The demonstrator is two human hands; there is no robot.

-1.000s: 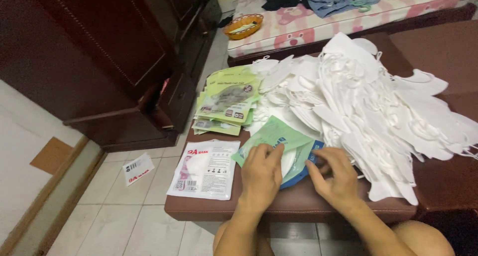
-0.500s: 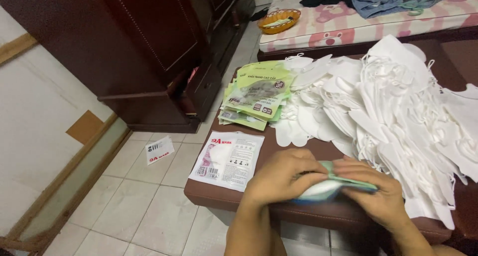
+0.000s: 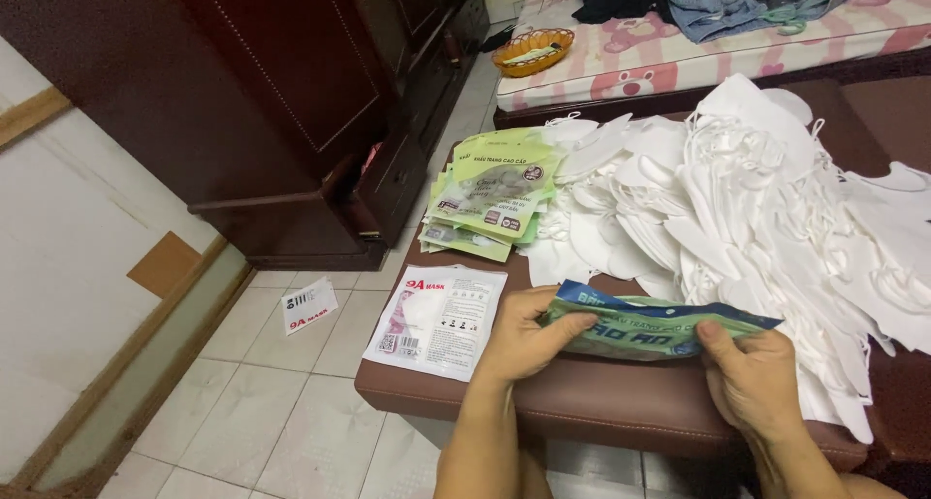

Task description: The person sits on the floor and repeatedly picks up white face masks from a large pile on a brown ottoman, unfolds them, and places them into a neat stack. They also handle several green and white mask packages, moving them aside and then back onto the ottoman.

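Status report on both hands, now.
Left hand and right hand each grip an end of the blue-green packet. Loose white masks piled just behind.

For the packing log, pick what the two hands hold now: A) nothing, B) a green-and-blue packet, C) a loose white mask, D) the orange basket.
B: the left hand and right hand grip the ends of a green-and-blue packet over the bench edge, with the mask pile behind it.

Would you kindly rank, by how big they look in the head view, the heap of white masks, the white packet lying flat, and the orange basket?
1. Heap of white masks: by far the largest.
2. White packet.
3. Orange basket: smallest, though it sits farthest from the camera, so its true size is unsure.
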